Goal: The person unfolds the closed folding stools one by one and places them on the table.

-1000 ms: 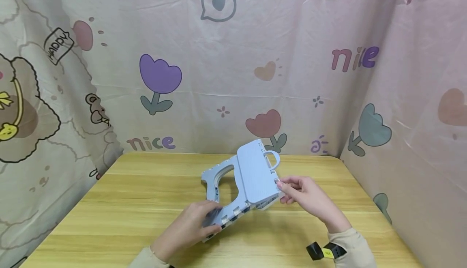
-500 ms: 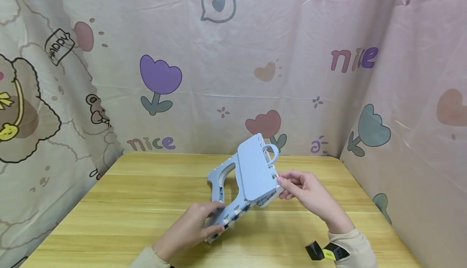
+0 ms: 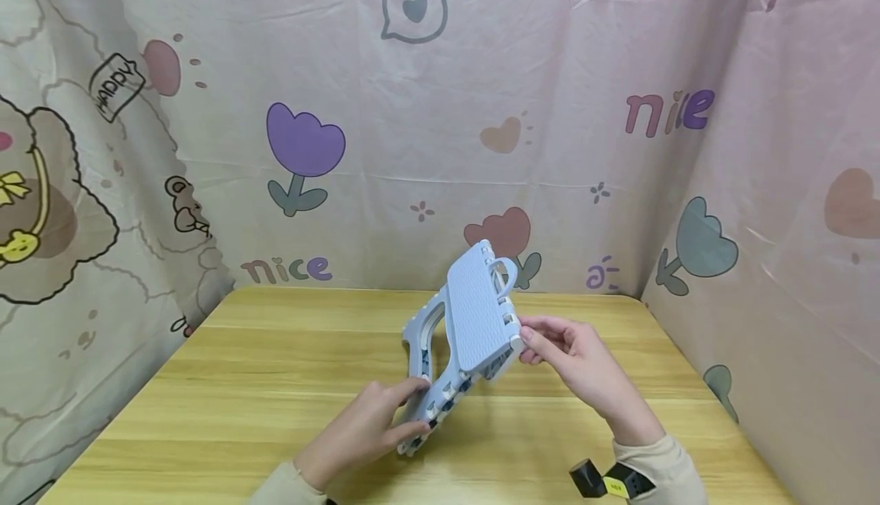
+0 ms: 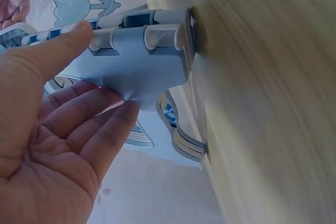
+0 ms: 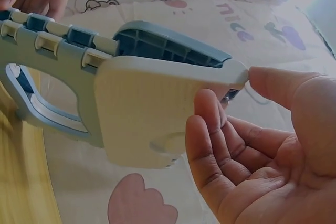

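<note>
In the head view, a folding step stool of light-blue and white plastic (image 3: pixel 477 314) stands tilted on the yellow wood-grain bench (image 3: pixel 275 360), its lower end near the front and its ribbed seat panel raised. The left hand (image 3: pixel 371 425) holds the low end of the leg frame between thumb and fingers, I think in order that this end does not slide. The right hand (image 3: pixel 574 360) pinches the raised corner lightly, below the light-blue loop handle (image 3: pixel 512 273), which nobody grasps; this seems to keep the high side from falling over. In the left wrist view, the thumb of the left hand lies on the edge with the white hinge barrels (image 4: pixel 164 38), while the other fingertips press the smooth blue face, so the grasp comes from both sides; the foot of the frame appears to rest on the bench, which probably carries much of the weight. In the right wrist view, the right thumb touches the rounded end of the white plastic panel (image 5: pixel 144 108) and the curled fingers meet its face; behind it the ribbed blue underside (image 5: pixel 173 46) stands at a small angle, so the panels do not lie quite flat together.
</note>
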Demonstrator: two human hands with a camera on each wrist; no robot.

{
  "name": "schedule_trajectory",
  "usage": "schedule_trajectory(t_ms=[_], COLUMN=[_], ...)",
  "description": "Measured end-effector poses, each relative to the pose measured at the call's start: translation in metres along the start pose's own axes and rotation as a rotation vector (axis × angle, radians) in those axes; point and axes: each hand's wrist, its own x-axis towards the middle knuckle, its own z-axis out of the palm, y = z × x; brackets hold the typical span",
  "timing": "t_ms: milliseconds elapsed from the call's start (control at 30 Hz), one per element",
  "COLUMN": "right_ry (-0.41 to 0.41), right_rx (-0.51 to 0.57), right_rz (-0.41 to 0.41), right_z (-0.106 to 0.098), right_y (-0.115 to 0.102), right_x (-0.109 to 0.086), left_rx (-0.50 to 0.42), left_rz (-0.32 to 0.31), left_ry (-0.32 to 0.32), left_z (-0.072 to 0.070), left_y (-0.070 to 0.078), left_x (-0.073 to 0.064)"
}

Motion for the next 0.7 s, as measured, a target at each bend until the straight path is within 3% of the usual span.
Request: schedule_trajectory(t_ms=[700], right_ry=[0.017], right_rx=[0.019], right_rz=[-0.181], right_z=[0.017], right_y=[0.001], right_x=[0.001], left_rx=[-0.062], left_rz=[-0.026], left_ry=[0.006], left_z=[0.013], left_y=[0.003], left_x=[0.012])
